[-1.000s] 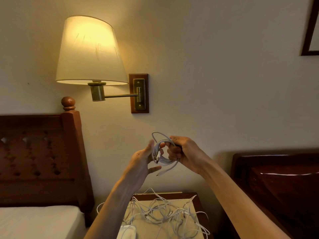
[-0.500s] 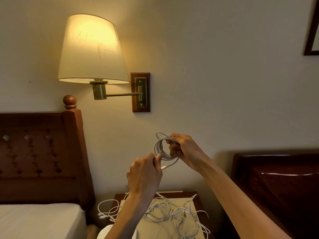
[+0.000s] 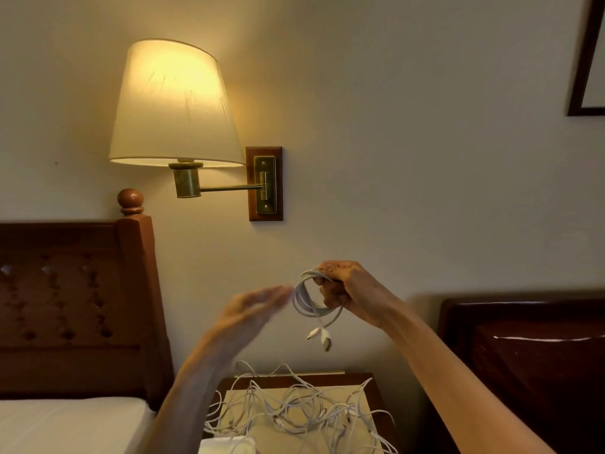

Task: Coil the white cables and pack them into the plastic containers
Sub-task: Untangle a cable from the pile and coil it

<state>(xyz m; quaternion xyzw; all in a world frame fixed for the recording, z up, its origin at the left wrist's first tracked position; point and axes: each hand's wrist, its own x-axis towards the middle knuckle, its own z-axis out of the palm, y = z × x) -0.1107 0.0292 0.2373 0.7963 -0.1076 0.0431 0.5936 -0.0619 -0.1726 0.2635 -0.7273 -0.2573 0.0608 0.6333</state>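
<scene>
A finished coil of white cable is being held up in front of the wall by the right hand, fingers curled round the top right of the loop. The coil is hanging roughly upright, its ring turned toward the left, and two connector ends are dangling just below it. The left hand is being held just beside the coil on its left, fingers straight and spread, nothing gripped; it is motion-blurred, so contact with the loop cannot be told. The remaining loose cables are lying tangled on the nightstand, well below both hands and slightly to the left of the coil, spreading mostly side to side across the top. A white object is being cut off at the bottom edge, below the left forearm; whether it is one of the plastic containers cannot be told. The key relation is judged to be vertical: the coil is up at the right hand and anything it could be packed into is down at or below the nightstand, so it is likely being readied for lowering. The left hand is judged nearer to the tangle and to the white object, being lower and free. The dangling ends are judged likely to snag on the tangle when lowered.
</scene>
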